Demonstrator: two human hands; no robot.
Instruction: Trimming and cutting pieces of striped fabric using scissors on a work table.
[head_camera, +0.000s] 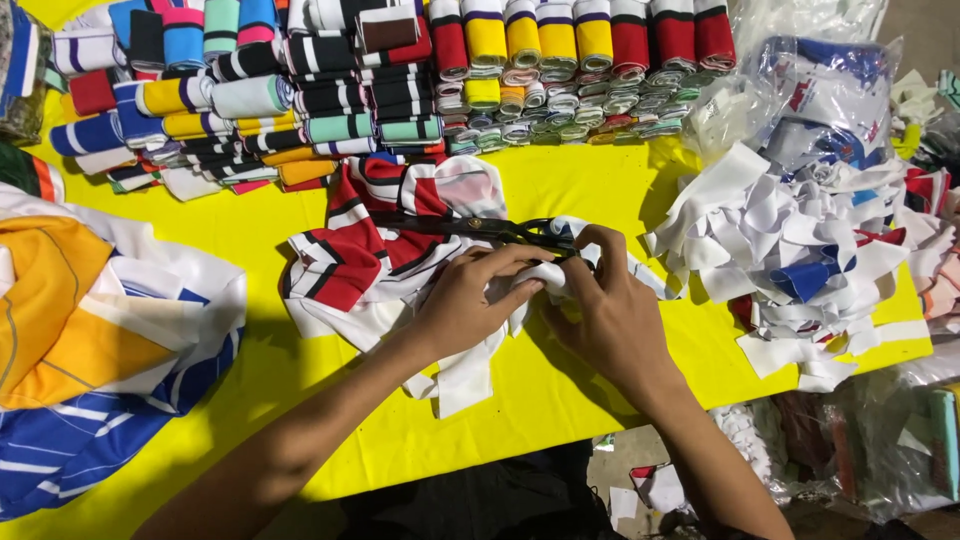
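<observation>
1. Under everything you've got the bench (560, 395), wrapped in bright yellow cloth and filling most of the view.
2. Along the far edge runs the stack of folded striped knit bands (330, 90), rows of red, yellow, blue, black and mint, packed tight side by side.
3. At your left lies the orange, white and blue striped fabric (95, 350), spilling over the near edge of the bench.
4. Off to your right sits the heap of white scraps (790, 250), with a few blue and red pieces mixed in; clear plastic bags (820, 90) lie behind it.
5. Dead centre is the pile of red, white and black striped pieces (370, 250), spread flat just beyond your knuckles.
6. Your left hand (465, 305) comes in from below, fingers curled down, its grip closed on the white fabric strip (535, 280).
7. Your right hand (615, 315) is right beside it, thumb and fingers pinched on the same strip, so both grips are clamped on it and the two hands nearly touch.
8. That strip sits bunched between your hands at mid-bench, with a loose tail of it trailing toward you.
9. Smallest of all, the black scissors (500, 229) lie just past your fingertips on the striped pile, blades pointing left; whether they touch your right fingers, you can't tell from here.
</observation>
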